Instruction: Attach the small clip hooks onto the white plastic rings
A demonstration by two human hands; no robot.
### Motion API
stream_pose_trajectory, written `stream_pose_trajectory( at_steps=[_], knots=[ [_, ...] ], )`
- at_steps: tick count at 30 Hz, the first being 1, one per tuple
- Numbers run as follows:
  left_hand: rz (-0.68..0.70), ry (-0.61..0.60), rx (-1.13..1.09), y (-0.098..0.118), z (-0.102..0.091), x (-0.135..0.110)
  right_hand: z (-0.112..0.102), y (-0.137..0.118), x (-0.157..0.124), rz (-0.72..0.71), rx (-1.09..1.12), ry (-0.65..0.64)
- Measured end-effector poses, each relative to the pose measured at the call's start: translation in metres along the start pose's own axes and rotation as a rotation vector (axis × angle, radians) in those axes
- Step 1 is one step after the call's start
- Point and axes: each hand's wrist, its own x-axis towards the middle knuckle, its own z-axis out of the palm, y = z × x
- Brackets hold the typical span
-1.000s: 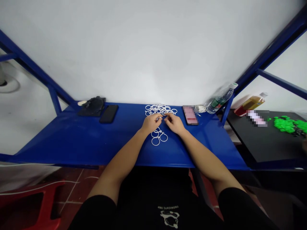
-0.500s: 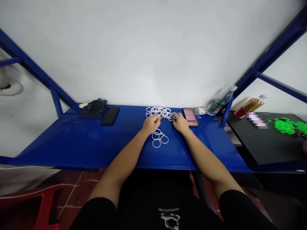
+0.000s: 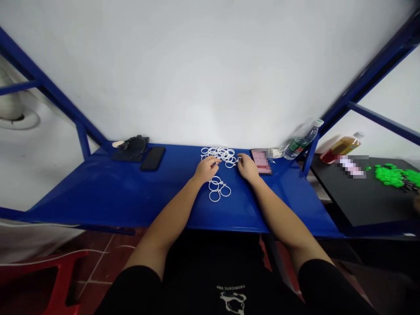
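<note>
Several thin white plastic rings lie in a loose pile [image 3: 218, 152] at the back of the blue table, close to the wall. My left hand [image 3: 206, 169] is at the pile's front edge, its fingers closed in a pinch. A small white bit shows at those fingertips, too small to name. Right of the pile, my right hand [image 3: 248, 167] has its fingers closed on a white ring [image 3: 239, 159], mostly hidden by the fingers. A smaller group of linked-looking white rings [image 3: 215, 196] lies on the table in front of my left hand.
A dark phone [image 3: 152, 158] and a black bag [image 3: 133, 148] lie to the left. Beside my right hand is a phone with a lit screen [image 3: 261, 162]. A water bottle [image 3: 302, 141] leans by the blue frame. Green pieces [image 3: 392, 175] cover part of the dark side table [image 3: 348, 197].
My right hand has shifted slightly right, away from the pile, with the white ring at its fingers. My left hand has barely moved. The view has tilted a little.
</note>
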Motion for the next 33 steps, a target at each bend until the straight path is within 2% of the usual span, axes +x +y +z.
stream_pose_trajectory(
  at_steps=[3,5,13,24,27,30,33],
  knots=[
    [0.008,-0.004,0.034,0.001,-0.001,0.002,-0.002,-0.002,0.001,-0.027,0.151,0.112],
    [0.009,0.001,0.047,0.002,-0.002,0.002,-0.003,-0.005,0.001,-0.038,0.259,0.135],
    [0.005,0.020,0.045,0.006,-0.006,0.004,0.005,-0.024,-0.009,0.004,0.593,-0.004],
    [0.075,-0.021,0.007,0.006,-0.009,0.003,0.000,-0.028,-0.013,-0.030,0.501,0.009],
    [0.010,-0.021,-0.052,0.008,-0.008,0.000,-0.001,-0.029,-0.013,-0.042,0.508,0.001],
    [-0.019,-0.085,-0.125,0.014,-0.009,-0.005,-0.002,-0.028,-0.012,-0.068,0.501,0.009],
    [0.037,-0.198,-0.107,0.021,-0.009,-0.009,-0.003,-0.028,-0.012,-0.094,0.488,0.011]
  ],
)
